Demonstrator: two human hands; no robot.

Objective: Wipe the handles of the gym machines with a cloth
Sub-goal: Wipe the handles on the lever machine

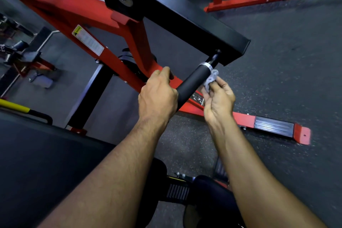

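Wiping step: left hand (pixel 158 96) grips black handle (pixel 192 83), right hand (pixel 218 98) pinches cloth (pixel 211 77) at its collar end; next, likely draw cloth downward.

The handle (pixel 192 84) is a black padded cylinder with a silver collar at its far end, slanting down from a black machine arm. A small crumpled pale cloth (pixel 211 79) touches its right side near the collar.

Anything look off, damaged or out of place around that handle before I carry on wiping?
Nothing stands out. The black handle looks intact; the left hand grips its near end and the right hand pinches the crumpled cloth against its far end.
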